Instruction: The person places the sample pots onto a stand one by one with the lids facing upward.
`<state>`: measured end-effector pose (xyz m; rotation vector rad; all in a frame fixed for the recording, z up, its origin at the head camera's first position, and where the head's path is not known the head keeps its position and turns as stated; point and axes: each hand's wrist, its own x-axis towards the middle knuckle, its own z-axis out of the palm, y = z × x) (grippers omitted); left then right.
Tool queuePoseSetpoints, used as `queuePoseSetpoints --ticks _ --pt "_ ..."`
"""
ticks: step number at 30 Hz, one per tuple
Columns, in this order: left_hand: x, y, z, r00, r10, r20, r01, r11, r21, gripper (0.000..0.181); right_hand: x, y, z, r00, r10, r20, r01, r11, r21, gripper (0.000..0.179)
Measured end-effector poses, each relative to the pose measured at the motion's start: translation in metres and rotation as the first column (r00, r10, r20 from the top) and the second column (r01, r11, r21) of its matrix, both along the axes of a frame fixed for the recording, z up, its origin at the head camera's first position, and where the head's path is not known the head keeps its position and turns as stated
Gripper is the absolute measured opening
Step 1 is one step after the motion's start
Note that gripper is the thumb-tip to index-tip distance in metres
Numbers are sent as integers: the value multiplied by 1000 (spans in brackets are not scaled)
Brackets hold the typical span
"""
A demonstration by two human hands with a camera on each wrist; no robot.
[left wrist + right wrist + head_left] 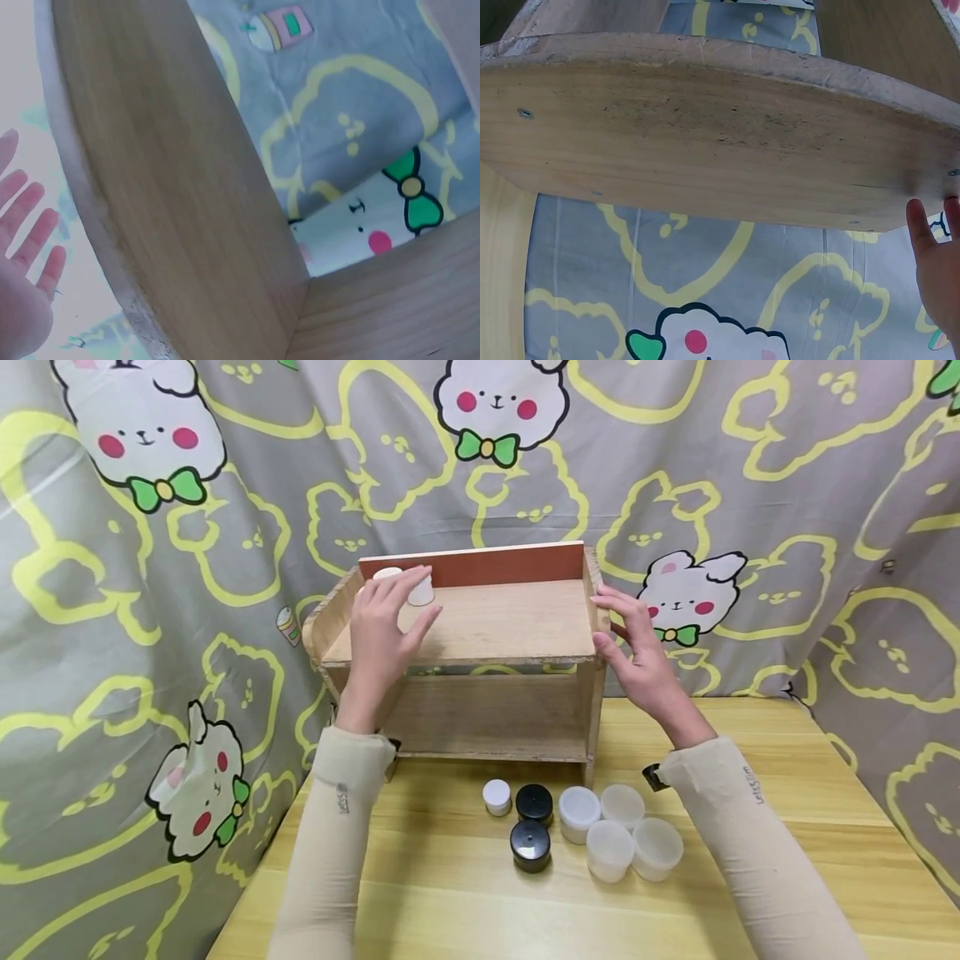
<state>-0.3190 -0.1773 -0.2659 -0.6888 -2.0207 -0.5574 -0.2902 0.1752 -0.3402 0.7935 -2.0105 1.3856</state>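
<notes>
A small two-tier wooden shelf [480,714] stands on the table, with a reddish-brown strip [517,567] along the back of its top tier. My left hand [381,631] is over the left end of that tier, fingers extended and thumb apart. Beside its fingers stand white lidded jars, one [422,592] near the thumb and another [387,573] behind, partly hidden. The left wrist view shows the same hand [26,255] with spread fingers past the side panel [172,180]. My right hand [637,647] touches the shelf's right side panel [720,142] with extended fingertips and thumb.
In front of the shelf on the wooden table [450,902] are a small white jar [497,797], two black-lidded jars [530,846] and several translucent tubs [610,850]. A patterned curtain [750,485] hangs behind and on both sides.
</notes>
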Motion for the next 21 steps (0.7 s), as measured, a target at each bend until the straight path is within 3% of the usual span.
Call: queuePoseSetpoints --ticks 6,14,21 --pt "29 7 -24 997 -74 -26 73 997 -23 50 -1 0 1 1000 4 -14 -4 1000 -5 50" --pt "58 16 -57 981 -173 -84 168 984 -66 52 1 2 3 1000 -4 -5 4 1000 -5 49" --pt "78 16 -99 968 -252 -16 247 958 -144 53 1 0 1 1000 1 5 -1 1000 6 48"
